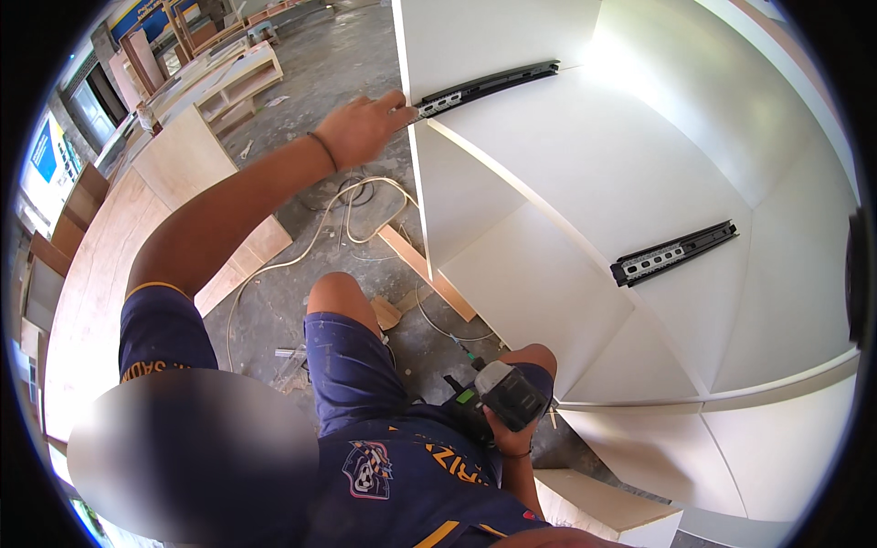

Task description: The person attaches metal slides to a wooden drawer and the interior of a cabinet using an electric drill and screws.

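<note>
My left hand (364, 130) reaches out to the white cabinet's front edge. Its fingers are closed at the near end of the upper drawer slide (489, 85), a black rail with a perforated silver strip, which lies along the inner side panel. Lower down, a second drawer slide (674, 253) of the same kind sits on the white panel, with no hand on it. By my right thigh, my right hand (508, 433) grips a cordless drill (502, 391), black and grey with a green patch. The drill hides part of the fingers.
The white cabinet (566, 169) fills the right side, with a divider edge (521, 187) across it. A pale cable (315, 239) loops over the concrete floor (343, 55) near a wooden strip (429, 274). Plywood panels (119, 247) stand at left. A white board (603, 507) lies low beside me.
</note>
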A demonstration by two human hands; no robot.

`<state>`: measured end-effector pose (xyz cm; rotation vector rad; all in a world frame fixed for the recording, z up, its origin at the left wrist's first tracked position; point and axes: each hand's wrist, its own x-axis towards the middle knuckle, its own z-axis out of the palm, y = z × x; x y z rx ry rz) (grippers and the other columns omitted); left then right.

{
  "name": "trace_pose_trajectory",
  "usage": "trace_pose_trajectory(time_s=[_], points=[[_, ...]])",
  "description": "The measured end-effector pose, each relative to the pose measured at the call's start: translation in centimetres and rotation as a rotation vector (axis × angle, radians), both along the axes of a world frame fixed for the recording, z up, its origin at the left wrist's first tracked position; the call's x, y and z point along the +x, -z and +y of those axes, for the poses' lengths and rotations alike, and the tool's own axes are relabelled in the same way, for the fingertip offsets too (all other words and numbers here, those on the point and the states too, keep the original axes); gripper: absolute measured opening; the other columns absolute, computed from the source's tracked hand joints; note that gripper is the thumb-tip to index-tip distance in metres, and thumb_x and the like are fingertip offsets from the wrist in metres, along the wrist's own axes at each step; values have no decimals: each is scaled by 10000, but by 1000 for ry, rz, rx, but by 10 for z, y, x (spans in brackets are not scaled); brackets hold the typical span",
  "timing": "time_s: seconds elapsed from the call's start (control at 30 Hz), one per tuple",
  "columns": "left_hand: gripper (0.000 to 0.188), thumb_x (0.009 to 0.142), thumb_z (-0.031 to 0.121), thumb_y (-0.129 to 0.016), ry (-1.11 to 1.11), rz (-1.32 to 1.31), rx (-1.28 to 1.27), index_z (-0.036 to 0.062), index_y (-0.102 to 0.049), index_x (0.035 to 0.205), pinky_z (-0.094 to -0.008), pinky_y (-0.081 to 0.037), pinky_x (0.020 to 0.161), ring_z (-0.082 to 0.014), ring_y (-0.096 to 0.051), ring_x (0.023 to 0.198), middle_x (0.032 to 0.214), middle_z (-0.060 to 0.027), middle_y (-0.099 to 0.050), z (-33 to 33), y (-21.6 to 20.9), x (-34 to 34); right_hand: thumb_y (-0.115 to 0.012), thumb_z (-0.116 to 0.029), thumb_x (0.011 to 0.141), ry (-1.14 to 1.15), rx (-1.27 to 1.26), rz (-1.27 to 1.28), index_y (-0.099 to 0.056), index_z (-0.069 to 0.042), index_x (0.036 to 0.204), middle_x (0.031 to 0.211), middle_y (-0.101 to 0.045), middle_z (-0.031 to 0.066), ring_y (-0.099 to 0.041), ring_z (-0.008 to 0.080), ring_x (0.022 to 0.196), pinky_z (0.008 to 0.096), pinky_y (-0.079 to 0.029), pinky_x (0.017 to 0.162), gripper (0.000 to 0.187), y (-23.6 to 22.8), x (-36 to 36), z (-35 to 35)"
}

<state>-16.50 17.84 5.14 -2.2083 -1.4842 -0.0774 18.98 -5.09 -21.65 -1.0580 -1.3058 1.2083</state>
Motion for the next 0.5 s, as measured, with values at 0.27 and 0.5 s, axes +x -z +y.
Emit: trace_pose_trajectory(time_s=[0.27,0.5], points=[[396,785,-31,-457,94,-293,-81,25,-515,1173,-435,-464,769,-365,-576,853,1068,-148,-492,-9,0,-15,-775,-28,640,21,89,-79,-497,11,1129,1056,-602,116,-609,203,960,341,-486,837,564,-4,1,2],[386,788,16,-502,71,-249,-70,36,-521,1173,-421,-450,803,-333,-545,956,1091,-149,-496,-26,-7,-21,-766,-15,649,6,104,-48,-503,4,1125,1039,-603,100,-601,198,976,341,-488,829,544,-14,0,3]])
